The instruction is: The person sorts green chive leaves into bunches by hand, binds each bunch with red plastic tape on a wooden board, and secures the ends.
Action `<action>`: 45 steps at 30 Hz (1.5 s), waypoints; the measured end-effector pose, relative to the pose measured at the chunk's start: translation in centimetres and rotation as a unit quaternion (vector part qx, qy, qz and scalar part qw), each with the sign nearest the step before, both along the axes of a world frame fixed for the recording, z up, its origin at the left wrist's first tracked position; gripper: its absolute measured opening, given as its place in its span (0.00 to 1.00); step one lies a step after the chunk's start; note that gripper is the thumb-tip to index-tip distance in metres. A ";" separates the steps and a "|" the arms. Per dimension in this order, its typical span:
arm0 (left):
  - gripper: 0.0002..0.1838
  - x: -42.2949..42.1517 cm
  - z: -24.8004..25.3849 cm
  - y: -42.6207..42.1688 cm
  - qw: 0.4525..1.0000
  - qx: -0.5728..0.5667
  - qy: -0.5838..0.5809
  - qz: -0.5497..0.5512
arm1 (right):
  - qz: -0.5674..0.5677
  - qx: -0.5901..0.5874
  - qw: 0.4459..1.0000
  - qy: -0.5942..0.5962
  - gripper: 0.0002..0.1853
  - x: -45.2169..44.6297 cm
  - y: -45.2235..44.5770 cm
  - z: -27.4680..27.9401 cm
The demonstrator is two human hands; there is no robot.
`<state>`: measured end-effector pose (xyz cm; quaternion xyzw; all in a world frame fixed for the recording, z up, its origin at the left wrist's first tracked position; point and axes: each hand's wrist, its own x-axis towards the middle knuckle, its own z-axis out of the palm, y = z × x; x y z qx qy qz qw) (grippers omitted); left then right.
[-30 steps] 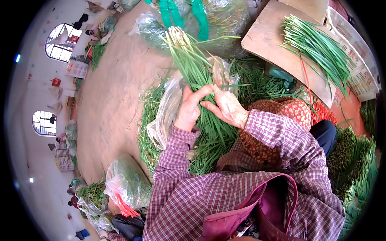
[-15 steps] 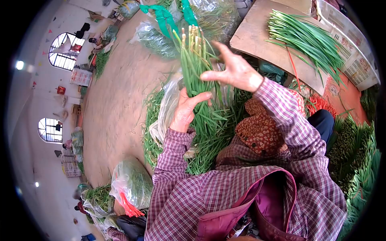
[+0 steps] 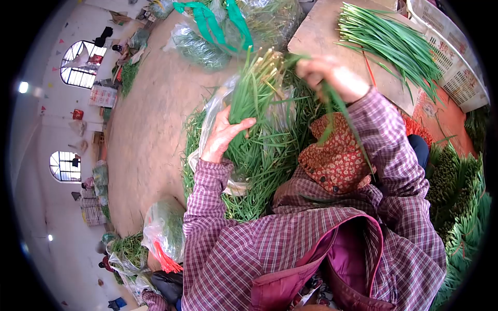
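My left hand point(image 3: 224, 136) is wrapped round a bunch of garlic chives point(image 3: 258, 85), its pale cut ends pointing up and away from me. To the right, my right hand point(image 3: 334, 78) is closed and smeared by motion, with a few loose green chive leaves hanging from it. Below both hands, a heap of loose chives point(image 3: 270, 179) lies in and around a clear plastic bag point(image 3: 211, 122) by my lap. A neat bundle of chives point(image 3: 386, 44) rests on a board point(image 3: 316, 39) at the upper right.
White plastic crates point(image 3: 456, 67) stand beyond the board. Stacked chives point(image 3: 456, 217) fill the right side. Bagged greens with green ties point(image 3: 207, 26) sit ahead, and another clear bag point(image 3: 166, 228) with red strings is at the left. Other people work along the far wall.
My right hand has drawn away from the bunch to the right, taking a few chive leaves with it. The bunch in my left hand has dropped slightly and tilted rightward.
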<state>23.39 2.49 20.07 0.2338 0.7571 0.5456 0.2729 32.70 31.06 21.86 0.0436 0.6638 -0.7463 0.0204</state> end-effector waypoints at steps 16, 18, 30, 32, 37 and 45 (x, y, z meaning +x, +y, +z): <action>0.22 1.8 -3.5 2.0 0.961 -0.049 0.256 0.091 | -0.203 0.483 0.830 0.192 0.23 -2.3 -4.7 -3.4; 0.22 1.5 -3.8 1.7 0.959 -0.059 0.259 0.096 | -0.206 0.495 0.820 0.201 0.20 -2.7 -4.3 -3.7; 0.29 0.5 -1.9 -1.7 0.836 -0.180 0.500 0.134 | -0.220 0.590 0.752 0.196 0.14 -1.5 1.8 -6.5; 0.29 0.4 -1.9 -1.3 0.831 -0.186 0.505 0.140 | -0.191 0.525 0.801 0.216 0.14 -0.8 -1.2 -4.1; 0.27 1.4 -1.3 0.2 0.842 -0.191 0.481 0.154 | -0.243 0.528 0.773 0.253 0.13 -2.4 -5.9 -2.4; 0.32 1.3 -1.9 1.0 0.820 -0.199 0.516 0.147 | -0.168 0.391 0.895 0.132 0.23 -3.8 -7.2 -3.3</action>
